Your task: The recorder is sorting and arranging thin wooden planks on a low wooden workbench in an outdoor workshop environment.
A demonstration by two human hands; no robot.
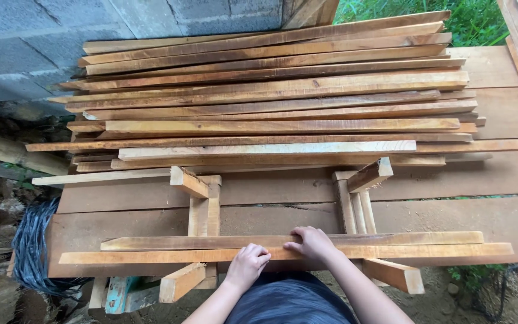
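Two long wooden slats lie side by side across two wooden jig frames at the near edge of a plank workbench. My left hand rests with curled fingers on the near slat, close to its middle. My right hand lies flat over both slats just to the right, fingers pointing left. Neither hand lifts anything. The left jig frame and the right jig frame stick out under the slats.
A big stack of long wooden slats fills the far half of the bench. A grey block wall stands at the back left, grass at the back right. A bundle of dark cord hangs at the left edge.
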